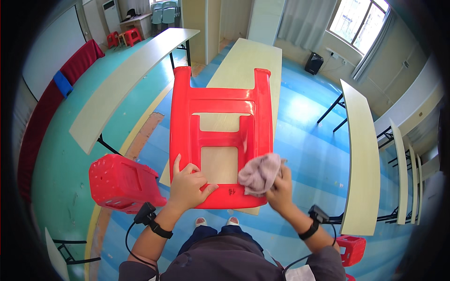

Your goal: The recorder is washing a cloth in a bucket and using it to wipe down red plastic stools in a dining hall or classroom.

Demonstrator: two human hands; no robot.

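A red plastic stool [221, 93] lies on its side on a pale wooden table [241, 56] in front of me, its legs pointing away. My left hand [189, 185] grips the near left corner of the stool, fingers over the edge and thumb across the near rim. In my right hand [280, 189] is a bunched pinkish cloth [259, 174], pressed against the stool's near right corner. The cloth covers that corner and hides part of my right fingers.
A stack of red stools [124, 182] stands on the floor to the left. Long tables stand at left [136, 75] and right [363, 154]. Another red stool [351, 249] is at the lower right. A black speaker [314, 63] sits by the far wall.
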